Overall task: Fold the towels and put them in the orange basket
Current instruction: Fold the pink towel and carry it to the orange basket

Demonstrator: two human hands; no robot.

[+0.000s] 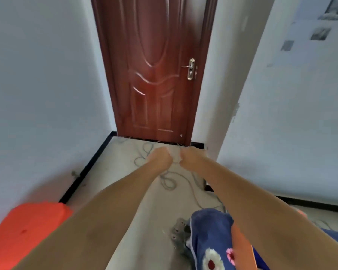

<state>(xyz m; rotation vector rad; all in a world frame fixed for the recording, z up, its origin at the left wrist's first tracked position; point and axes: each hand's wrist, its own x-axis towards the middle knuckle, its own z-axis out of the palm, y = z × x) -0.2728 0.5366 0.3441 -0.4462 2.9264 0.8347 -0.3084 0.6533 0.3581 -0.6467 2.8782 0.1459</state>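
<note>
Your arms reach forward over the floor point(125, 158), both hands raised side by side in front of the door point(154, 75). Your left hand point(161, 158) is closed into a fist; your right hand point(191, 157) is closed likewise. Between them sits a small bunch of pale fabric point(176, 155), apparently a towel pinched by both hands; the rest of it hangs hidden behind your arms, and blur makes detail hard to tell. An orange shape point(27, 230), probably the orange basket, lies at lower left beneath your left forearm. A blue towel with a flower pattern point(211, 240) lies at lower right, under your right forearm. Just beside it, a grey power strip point(177, 232) rests on the floor. Grey cables point(168, 180) loop across the floor below your hands.
</note>
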